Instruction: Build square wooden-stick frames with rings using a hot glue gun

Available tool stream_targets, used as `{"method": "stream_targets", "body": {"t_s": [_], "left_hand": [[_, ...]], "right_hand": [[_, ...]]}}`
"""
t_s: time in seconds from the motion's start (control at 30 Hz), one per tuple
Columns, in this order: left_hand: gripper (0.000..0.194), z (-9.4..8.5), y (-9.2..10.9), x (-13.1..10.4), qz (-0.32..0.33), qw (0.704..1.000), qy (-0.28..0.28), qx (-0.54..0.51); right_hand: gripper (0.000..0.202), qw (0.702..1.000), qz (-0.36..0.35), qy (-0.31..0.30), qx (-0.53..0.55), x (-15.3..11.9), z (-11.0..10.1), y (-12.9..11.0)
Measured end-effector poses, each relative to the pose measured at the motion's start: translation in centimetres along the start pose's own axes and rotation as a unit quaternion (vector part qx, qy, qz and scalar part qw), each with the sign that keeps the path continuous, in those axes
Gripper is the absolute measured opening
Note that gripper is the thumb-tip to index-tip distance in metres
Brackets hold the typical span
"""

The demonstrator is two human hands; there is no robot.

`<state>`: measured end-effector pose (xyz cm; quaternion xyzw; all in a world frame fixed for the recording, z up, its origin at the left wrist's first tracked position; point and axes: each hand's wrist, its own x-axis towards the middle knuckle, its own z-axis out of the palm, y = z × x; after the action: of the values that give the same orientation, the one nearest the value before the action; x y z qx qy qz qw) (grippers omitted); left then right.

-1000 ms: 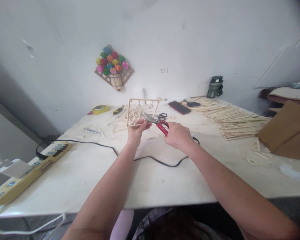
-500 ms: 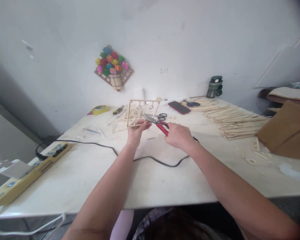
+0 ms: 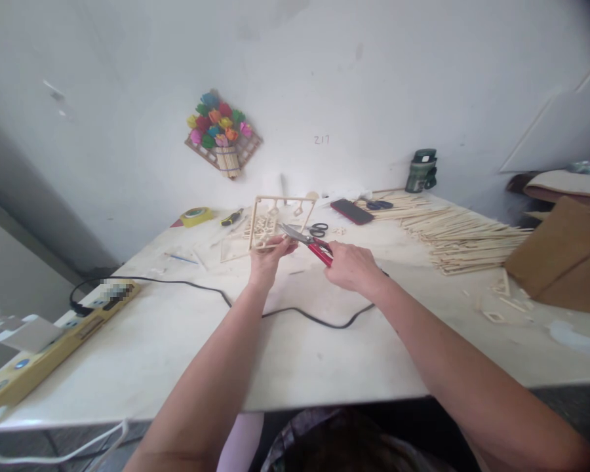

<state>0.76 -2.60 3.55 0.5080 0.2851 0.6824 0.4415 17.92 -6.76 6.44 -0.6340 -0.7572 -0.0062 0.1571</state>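
Note:
My left hand (image 3: 267,261) grips the lower part of a small wooden stick frame (image 3: 252,224), which stands upright with little diamond shapes hanging from its top bar. My right hand (image 3: 356,267) is wrapped round the red handles of a pair of shears (image 3: 320,252). Their metal blades point left and reach the fingertips of my left hand at the frame's lower edge. Whether the blades touch the wood is too small to tell. Behind the frame lies a heap of short stick pieces (image 3: 264,226). Black-handled scissors (image 3: 318,229) rest just beyond the blades.
A black cable (image 3: 319,320) crosses the table in front of me from the yellow power strip (image 3: 91,326). Long thin sticks (image 3: 465,239) are piled at right, beside a cardboard box (image 3: 555,255). A phone (image 3: 351,211), yellow tape (image 3: 196,216) and a cutter (image 3: 232,217) lie farther back.
Almost nothing differs. Both hands keep their hold on the frame and the shears, with only a very slight shift of the right hand.

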Motion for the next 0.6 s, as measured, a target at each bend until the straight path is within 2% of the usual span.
{"method": "stream_targets", "body": {"t_s": [0.2, 0.4, 0.5, 0.6], "left_hand": [[0.021, 0.0, -0.1, 0.0, -0.016, 1.0, -0.005, -0.02], [0.029, -0.5, -0.2, 0.1, -0.069, 0.997, 0.001, -0.029], [0.03, -0.5, 0.1, 0.1, -0.102, 0.994, -0.005, -0.027], [0.028, -0.4, 0.2, 0.0, -0.126, 0.991, -0.024, -0.03]], "right_hand": [[0.028, 1.0, -0.005, 0.008, -0.018, 0.1, -0.2, 0.2], [0.037, 0.998, -0.028, 0.056, -0.013, 0.1, 0.0, 1.0], [0.037, 0.992, -0.016, 0.111, 0.055, 0.3, -0.1, 1.4], [0.029, 0.963, 0.021, 0.147, 0.227, 0.9, -0.1, 1.7]]}}
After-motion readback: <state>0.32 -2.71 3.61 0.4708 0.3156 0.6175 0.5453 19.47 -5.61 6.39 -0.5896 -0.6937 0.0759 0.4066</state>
